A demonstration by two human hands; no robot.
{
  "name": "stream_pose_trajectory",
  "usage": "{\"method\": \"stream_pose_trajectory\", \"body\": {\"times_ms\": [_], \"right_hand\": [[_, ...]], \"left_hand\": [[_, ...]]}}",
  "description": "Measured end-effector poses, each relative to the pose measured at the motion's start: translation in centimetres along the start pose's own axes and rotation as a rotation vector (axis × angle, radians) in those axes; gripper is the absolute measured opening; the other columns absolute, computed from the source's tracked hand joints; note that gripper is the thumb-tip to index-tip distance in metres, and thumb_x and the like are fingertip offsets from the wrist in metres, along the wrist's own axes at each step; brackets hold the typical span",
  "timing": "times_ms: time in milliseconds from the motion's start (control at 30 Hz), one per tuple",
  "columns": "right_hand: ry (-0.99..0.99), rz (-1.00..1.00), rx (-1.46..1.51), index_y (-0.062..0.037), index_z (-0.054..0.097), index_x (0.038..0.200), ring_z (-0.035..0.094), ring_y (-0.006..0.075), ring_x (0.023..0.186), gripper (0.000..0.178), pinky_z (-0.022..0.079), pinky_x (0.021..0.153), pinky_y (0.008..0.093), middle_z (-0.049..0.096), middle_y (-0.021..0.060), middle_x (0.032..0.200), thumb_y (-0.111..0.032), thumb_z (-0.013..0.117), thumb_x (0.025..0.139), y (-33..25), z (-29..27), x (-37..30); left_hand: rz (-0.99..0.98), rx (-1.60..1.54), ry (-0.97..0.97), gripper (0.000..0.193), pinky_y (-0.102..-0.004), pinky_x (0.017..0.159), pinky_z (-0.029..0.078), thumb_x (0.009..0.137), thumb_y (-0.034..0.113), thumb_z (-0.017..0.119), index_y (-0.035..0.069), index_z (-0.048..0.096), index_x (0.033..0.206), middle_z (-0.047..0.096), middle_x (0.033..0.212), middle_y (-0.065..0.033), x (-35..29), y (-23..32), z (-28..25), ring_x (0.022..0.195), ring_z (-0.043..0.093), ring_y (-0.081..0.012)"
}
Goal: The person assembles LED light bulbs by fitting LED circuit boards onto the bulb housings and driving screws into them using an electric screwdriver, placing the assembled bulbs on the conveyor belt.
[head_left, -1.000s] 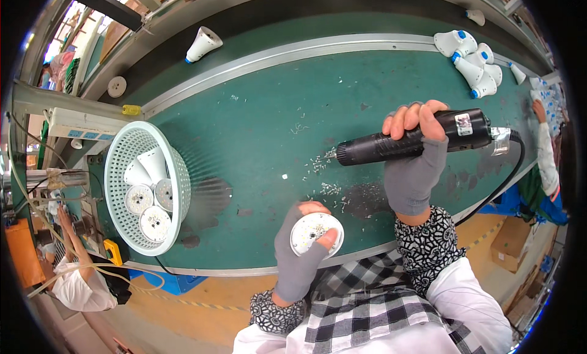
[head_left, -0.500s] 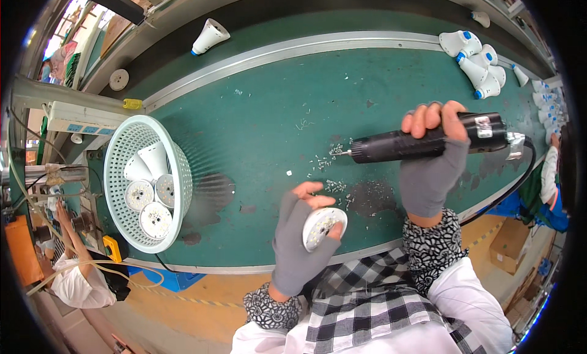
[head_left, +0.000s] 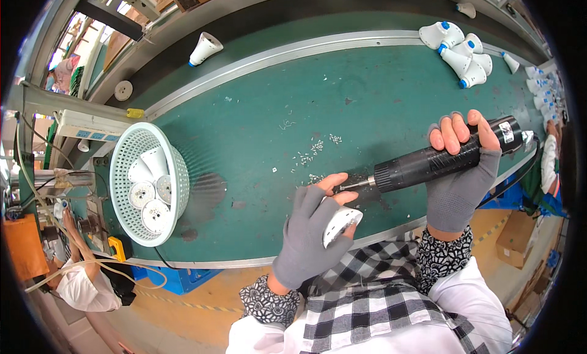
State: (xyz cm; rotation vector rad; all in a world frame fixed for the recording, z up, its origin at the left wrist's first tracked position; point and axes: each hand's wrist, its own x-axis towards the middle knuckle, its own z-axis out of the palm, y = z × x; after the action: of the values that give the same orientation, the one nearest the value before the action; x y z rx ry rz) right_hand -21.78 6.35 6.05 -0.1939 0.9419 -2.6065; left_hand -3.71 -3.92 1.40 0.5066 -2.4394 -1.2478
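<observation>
My right hand [head_left: 461, 164], in a grey fingerless glove, is wrapped round a black electric screwdriver [head_left: 422, 164]. Its metal bit points left, and the tip is at the fingertips of my left hand [head_left: 309, 228]. That hand, gloved the same way, grips a white LED bulb part [head_left: 342, 224], now tilted so its edge shows. The thumb lies on the near side, while forefinger and middle finger reach toward the bit. Whether a screw sits between those fingertips is too small to tell. Loose small screws [head_left: 317, 147] are scattered on the green bench just beyond.
A pale green basket [head_left: 183, 189] with several white bulb parts stands at the left. White bulb housings with blue ends [head_left: 455, 60] are heaped at the far right. Another housing [head_left: 205, 49] lies on the dark strip behind the metal rail. Someone in white [head_left: 85, 287] is at lower left.
The screwdriver has moved right and nearer, and its bit has gone from the screw pile to my left fingertips. My left hand has shifted slightly right, tilting the bulb part.
</observation>
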Motion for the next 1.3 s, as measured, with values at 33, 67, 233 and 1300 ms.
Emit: {"method": "stream_pose_trajectory", "body": {"times_ms": [33,67,233,1300], "right_hand": [[0.002,-0.004,0.003,-0.0085,0.050,0.096,0.043,0.0122,0.065,0.012,0.040,0.069,0.0305,0.043,0.0008,0.075,-0.018,0.056,0.092,-0.1,-0.1,-0.1],[0.005,-0.002,0.004,-0.0086,0.050,0.096,0.043,0.0121,0.065,0.012,0.040,0.068,0.0305,0.043,0.0008,0.075,-0.018,0.056,0.093,-0.2,-0.2,-0.1],[0.001,-0.002,0.028,-0.0090,0.049,0.094,0.044,0.0120,0.065,0.010,0.040,0.068,0.0305,0.044,0.0009,0.075,-0.017,0.055,0.093,-0.5,-0.7,-0.1],[-0.238,-0.141,0.094,-0.0088,0.044,0.101,0.045,0.0107,0.059,0.023,0.042,0.061,0.0301,0.043,0.0005,0.075,-0.024,0.057,0.091,-2.0,-0.9,-1.9]], "left_hand": [[0.006,0.003,0.006,0.042,-0.0345,0.078,0.052,0.066,0.006,0.073,0.011,0.065,0.107,0.057,0.126,-0.0084,0.0,0.2,0.1,0.098,0.057,-0.0260],[0.012,0.006,0.011,0.042,-0.0351,0.079,0.051,0.066,0.007,0.073,0.011,0.065,0.108,0.058,0.123,-0.0077,0.0,0.3,0.2,0.099,0.056,-0.0266],[0.034,0.073,0.026,0.042,-0.0365,0.082,0.051,0.066,0.007,0.072,0.011,0.065,0.108,0.060,0.119,-0.0069,0.0,0.8,0.4,0.101,0.055,-0.0285],[-0.510,-0.704,0.134,0.030,-0.0291,0.088,0.047,0.077,0.010,0.069,0.001,0.062,0.106,0.063,0.111,-0.0101,-1.3,-0.1,0.7,0.102,0.058,-0.0150]]}}
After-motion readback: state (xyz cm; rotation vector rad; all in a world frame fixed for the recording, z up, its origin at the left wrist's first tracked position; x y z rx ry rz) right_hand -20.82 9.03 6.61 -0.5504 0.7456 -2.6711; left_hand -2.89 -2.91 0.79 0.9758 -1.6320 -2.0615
